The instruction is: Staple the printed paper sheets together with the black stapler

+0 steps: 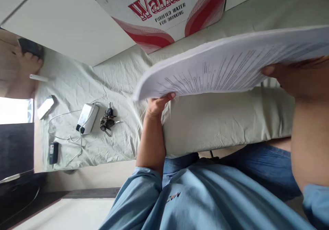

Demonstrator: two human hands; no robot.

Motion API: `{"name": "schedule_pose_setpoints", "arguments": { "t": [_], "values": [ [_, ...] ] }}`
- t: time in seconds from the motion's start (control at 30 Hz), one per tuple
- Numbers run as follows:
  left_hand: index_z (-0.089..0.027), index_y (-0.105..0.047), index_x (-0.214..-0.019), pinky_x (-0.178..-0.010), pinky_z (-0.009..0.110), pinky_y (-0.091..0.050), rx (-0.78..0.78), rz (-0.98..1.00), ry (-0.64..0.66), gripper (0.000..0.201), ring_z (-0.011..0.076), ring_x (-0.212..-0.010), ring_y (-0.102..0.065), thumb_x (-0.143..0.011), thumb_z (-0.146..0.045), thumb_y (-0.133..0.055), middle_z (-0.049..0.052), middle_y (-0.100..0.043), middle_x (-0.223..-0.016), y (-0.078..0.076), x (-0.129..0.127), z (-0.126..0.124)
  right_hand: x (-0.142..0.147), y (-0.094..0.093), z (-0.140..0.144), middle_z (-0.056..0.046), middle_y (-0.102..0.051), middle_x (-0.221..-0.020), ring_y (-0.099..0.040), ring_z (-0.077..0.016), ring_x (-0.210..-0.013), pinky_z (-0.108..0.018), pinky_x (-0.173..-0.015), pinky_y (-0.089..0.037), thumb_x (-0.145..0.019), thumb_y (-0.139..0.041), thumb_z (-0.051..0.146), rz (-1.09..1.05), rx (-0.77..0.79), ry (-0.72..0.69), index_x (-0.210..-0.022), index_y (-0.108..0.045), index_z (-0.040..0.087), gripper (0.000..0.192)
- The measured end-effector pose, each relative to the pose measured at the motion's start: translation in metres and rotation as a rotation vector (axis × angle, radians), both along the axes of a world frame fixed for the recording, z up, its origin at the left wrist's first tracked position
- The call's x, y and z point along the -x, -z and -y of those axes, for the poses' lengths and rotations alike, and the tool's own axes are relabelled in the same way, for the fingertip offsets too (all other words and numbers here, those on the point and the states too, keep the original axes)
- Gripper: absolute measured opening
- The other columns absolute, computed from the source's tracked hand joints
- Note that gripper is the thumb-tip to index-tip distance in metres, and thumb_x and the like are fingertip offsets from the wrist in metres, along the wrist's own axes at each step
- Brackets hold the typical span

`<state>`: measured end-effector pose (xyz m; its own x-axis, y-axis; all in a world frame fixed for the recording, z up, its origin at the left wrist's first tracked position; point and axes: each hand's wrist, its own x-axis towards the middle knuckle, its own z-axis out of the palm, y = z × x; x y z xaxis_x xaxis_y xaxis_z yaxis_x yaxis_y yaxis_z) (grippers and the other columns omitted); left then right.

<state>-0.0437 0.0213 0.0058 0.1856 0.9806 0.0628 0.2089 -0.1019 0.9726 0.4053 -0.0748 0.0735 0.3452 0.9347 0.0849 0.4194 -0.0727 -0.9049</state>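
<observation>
paper stack (231,69): thick printed sheaf across upper right of frame, held in the air above the bed (218,124), bowed because it is gripped only at its two ends
left hand (158,105): centre of frame, under the stack's near corner, thumb curled over the edge, pinching it from below to prop the sag
right hand (293,77): right edge, fingers wrapped on the far end, clamped on the paper
bed: covered in a creased pale sheet; lower part of stack's span hides it
charger (87,117): centre left, white, cable trailing, lying flat
keys (108,120): just beside charger, apart from the hands
water carton (167,11): top centre, flat against wall
</observation>
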Motion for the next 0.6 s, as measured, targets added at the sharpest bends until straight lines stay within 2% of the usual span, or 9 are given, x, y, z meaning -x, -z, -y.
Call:
{"name": "schedule_pose_setpoints", "arguments": {
  "t": [0.07, 0.17, 0.23, 0.33, 0.37, 0.43, 0.53, 0.6],
  "values": [
    [-0.027, -0.093, -0.113, -0.125, 0.061, -0.077, 0.059, -0.061, 0.028, 0.082, 0.0391, -0.12, -0.093, -0.068, -0.095, -0.104, 0.009, -0.093, -0.109, -0.003, -0.002, 0.002, 0.0, -0.002, -0.002, -0.005, -0.094, -0.164, -0.079, -0.0519, -0.166, -0.075, -0.115, -0.072, -0.078, -0.121, 0.073, 0.007, 0.046, -0.023, -0.14, -0.097, 0.031, 0.078],
    [-0.03, -0.092, -0.113, -0.126, 0.062, -0.078, 0.098, -0.255, 0.107, 0.071, 0.0398, -0.115, -0.094, -0.076, -0.088, -0.107, 0.009, -0.095, -0.109, -0.007, -0.004, 0.002, 0.007, -0.009, -0.006, -0.007, -0.092, -0.168, -0.077, -0.0495, -0.172, -0.076, -0.14, -0.066, -0.071, -0.127, 0.07, -0.033, 0.181, -0.103, -0.149, -0.095, 0.036, 0.09],
    [-0.029, -0.092, -0.114, -0.132, 0.062, -0.076, 0.059, -0.273, 0.12, 0.074, 0.0415, -0.124, -0.095, -0.084, -0.096, -0.1, 0.01, -0.096, -0.109, -0.008, -0.005, 0.001, 0.015, -0.013, -0.008, -0.005, -0.09, -0.172, -0.076, -0.0472, -0.174, -0.075, -0.147, -0.061, -0.074, -0.124, 0.074, -0.097, 0.166, -0.141, -0.155, -0.093, 0.04, 0.093],
    [-0.024, -0.093, -0.116, -0.14, 0.06, -0.072, -0.01, -0.173, 0.041, 0.09, 0.0414, -0.138, -0.094, -0.09, -0.11, -0.087, 0.014, -0.097, -0.114, -0.007, -0.008, -0.001, 0.024, -0.015, -0.01, -0.005, -0.088, -0.177, -0.072, -0.048, -0.177, -0.076, -0.15, -0.056, -0.077, -0.119, 0.083, -0.137, 0.036, -0.247, -0.158, -0.093, 0.04, 0.095],
    [-0.023, -0.093, -0.113, -0.138, 0.06, -0.074, -0.008, -0.134, 0.005, 0.092, 0.041, -0.136, -0.094, -0.09, -0.111, -0.088, 0.015, -0.097, -0.114, -0.006, -0.009, -0.001, 0.025, -0.014, -0.01, -0.005, -0.087, -0.177, -0.071, -0.0488, -0.178, -0.077, -0.151, -0.055, -0.077, -0.118, 0.084, -0.144, 0.025, -0.276, -0.159, -0.093, 0.04, 0.097],
    [-0.022, -0.093, -0.105, -0.122, 0.056, -0.083, 0.036, -0.06, -0.047, 0.087, 0.039, -0.122, -0.097, -0.09, -0.108, -0.092, 0.015, -0.096, -0.106, -0.005, -0.011, -0.001, 0.025, -0.011, -0.012, -0.006, -0.09, -0.171, -0.073, -0.0491, -0.176, -0.079, -0.153, -0.054, -0.076, -0.12, 0.081, -0.179, 0.081, -0.305, -0.155, -0.095, 0.038, 0.094],
    [-0.022, -0.092, -0.098, -0.091, 0.045, -0.087, 0.085, 0.042, -0.088, 0.079, 0.0339, -0.102, -0.097, -0.09, -0.1, -0.099, 0.01, -0.09, -0.089, -0.006, -0.013, -0.001, 0.019, -0.005, -0.016, -0.01, -0.097, -0.148, -0.084, -0.045, -0.161, -0.072, -0.15, -0.061, -0.082, -0.122, 0.064, -0.236, 0.245, -0.265, -0.131, -0.101, 0.029, 0.064],
    [-0.022, -0.09, -0.094, -0.077, 0.038, -0.083, 0.113, 0.09, -0.073, 0.077, 0.031, -0.093, -0.095, -0.089, -0.097, -0.103, 0.009, -0.088, -0.084, -0.009, -0.013, 0.0, 0.011, -0.001, -0.021, -0.01, -0.099, -0.136, -0.088, -0.0393, -0.149, -0.063, -0.144, -0.066, -0.088, -0.121, 0.05, -0.251, 0.268, -0.178, -0.119, -0.1, 0.025, 0.045]
  ]
}}
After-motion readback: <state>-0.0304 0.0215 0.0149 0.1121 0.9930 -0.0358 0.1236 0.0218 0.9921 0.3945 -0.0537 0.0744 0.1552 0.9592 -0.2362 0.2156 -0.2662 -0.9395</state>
